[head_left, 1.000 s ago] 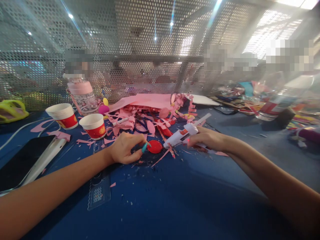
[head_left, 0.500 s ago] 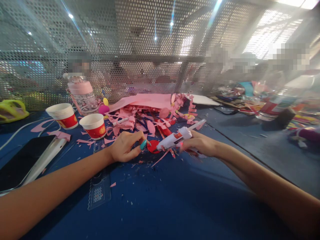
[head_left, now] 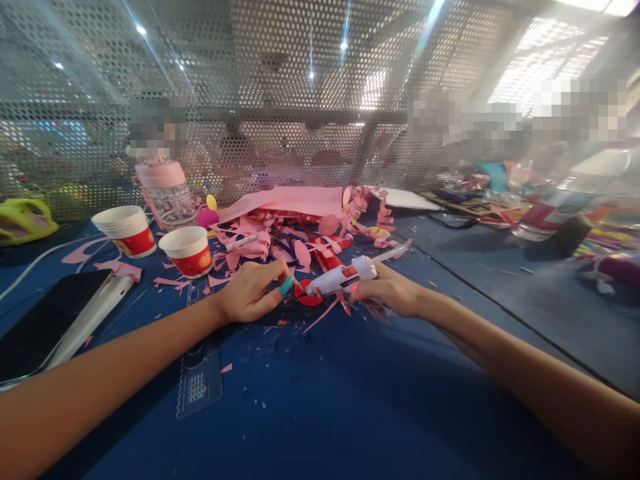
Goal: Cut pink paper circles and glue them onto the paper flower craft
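Note:
My right hand (head_left: 393, 290) is wrapped round a white hot glue gun (head_left: 340, 279). Its nozzle points left, over a flat red disc (head_left: 309, 293) on the blue table, and a clear glue stick (head_left: 393, 252) juts out of its back. On the disc's left, my left hand (head_left: 255, 293) is closed, with thumb and index finger pinched at a small teal piece (head_left: 287, 285). That piece is close to the disc's rim; whether it touches the disc I cannot tell. Pink paper scraps (head_left: 250, 247) are heaped just beyond both hands.
Two paper cups (head_left: 186, 252), a pink-lidded bottle (head_left: 165, 193) and a phone (head_left: 45, 320) are on the left. A clear ruler (head_left: 200, 383) lies by my left forearm. Pink sheets (head_left: 295, 200) lie before a perforated screen (head_left: 280, 80). A large clear bottle (head_left: 545, 213) stands right.
The glue gun has shifted slightly left in my right hand, bringing its nozzle further over the red disc. My left hand stays almost where it was.

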Action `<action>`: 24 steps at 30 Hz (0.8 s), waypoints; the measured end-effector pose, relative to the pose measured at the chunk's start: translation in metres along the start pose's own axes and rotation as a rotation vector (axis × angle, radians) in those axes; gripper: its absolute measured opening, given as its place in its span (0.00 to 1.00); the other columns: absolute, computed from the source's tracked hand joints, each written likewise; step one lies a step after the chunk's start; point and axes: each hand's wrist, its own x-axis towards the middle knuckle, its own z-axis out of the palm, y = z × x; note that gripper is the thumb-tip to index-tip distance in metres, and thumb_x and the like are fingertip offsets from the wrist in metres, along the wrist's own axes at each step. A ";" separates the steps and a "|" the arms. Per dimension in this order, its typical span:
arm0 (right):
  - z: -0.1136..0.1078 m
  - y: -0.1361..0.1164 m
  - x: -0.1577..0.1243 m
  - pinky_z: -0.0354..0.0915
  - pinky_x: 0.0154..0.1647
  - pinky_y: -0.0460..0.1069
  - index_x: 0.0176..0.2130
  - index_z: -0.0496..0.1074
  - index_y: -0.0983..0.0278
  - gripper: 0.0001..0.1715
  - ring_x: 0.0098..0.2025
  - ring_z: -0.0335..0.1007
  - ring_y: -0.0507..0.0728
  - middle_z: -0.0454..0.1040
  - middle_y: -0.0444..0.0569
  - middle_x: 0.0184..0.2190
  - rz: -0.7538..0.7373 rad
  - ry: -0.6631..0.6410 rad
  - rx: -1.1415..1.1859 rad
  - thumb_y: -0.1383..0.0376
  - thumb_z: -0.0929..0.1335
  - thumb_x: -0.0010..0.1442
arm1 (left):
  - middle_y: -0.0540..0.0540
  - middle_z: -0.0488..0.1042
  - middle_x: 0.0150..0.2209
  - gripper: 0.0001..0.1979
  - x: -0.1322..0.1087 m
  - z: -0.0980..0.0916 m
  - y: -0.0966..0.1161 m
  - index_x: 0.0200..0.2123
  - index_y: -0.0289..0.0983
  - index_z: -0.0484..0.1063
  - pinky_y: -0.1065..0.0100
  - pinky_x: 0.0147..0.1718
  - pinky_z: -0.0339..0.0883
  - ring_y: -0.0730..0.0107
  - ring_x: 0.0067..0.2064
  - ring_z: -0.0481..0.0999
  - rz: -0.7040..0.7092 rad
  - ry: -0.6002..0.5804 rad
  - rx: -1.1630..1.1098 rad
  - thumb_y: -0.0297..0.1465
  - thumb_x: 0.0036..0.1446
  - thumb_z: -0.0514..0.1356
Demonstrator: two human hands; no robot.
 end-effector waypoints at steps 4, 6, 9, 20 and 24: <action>0.002 0.003 0.001 0.48 0.11 0.42 0.21 0.69 0.66 0.06 0.12 0.50 0.46 0.60 0.38 0.09 -0.011 0.030 -0.006 0.66 0.65 0.37 | 0.49 0.67 0.24 0.08 -0.001 0.000 -0.001 0.33 0.36 0.61 0.71 0.21 0.57 0.74 0.21 0.64 -0.008 0.016 0.038 0.32 0.57 0.45; 0.002 0.005 0.002 0.48 0.12 0.42 0.20 0.69 0.66 0.05 0.13 0.50 0.47 0.60 0.38 0.09 -0.041 0.030 -0.014 0.66 0.65 0.38 | 0.49 0.67 0.25 0.08 -0.001 0.001 -0.001 0.33 0.36 0.61 0.71 0.21 0.56 0.74 0.21 0.64 -0.011 0.033 0.071 0.32 0.57 0.45; 0.003 0.006 0.002 0.49 0.14 0.43 0.20 0.69 0.66 0.04 0.15 0.51 0.47 0.61 0.39 0.11 -0.105 0.024 -0.019 0.68 0.64 0.38 | 0.50 0.66 0.24 0.08 0.000 0.001 0.000 0.34 0.36 0.61 0.71 0.20 0.55 0.74 0.20 0.61 -0.022 0.063 0.100 0.31 0.57 0.45; 0.003 0.004 0.003 0.51 0.16 0.44 0.18 0.68 0.65 0.04 0.18 0.54 0.49 0.61 0.40 0.12 -0.144 0.064 -0.026 0.67 0.64 0.38 | 0.44 0.69 0.32 0.08 -0.003 0.003 -0.001 0.36 0.35 0.62 0.68 0.28 0.60 0.70 0.29 0.68 -0.092 0.092 0.145 0.30 0.58 0.45; 0.002 0.006 0.004 0.49 0.14 0.43 0.19 0.68 0.65 0.04 0.15 0.51 0.48 0.60 0.39 0.10 -0.101 0.032 -0.006 0.67 0.64 0.37 | 0.42 0.70 0.34 0.10 -0.004 0.004 -0.003 0.39 0.34 0.62 0.67 0.28 0.61 0.70 0.29 0.67 -0.086 0.127 0.154 0.30 0.58 0.44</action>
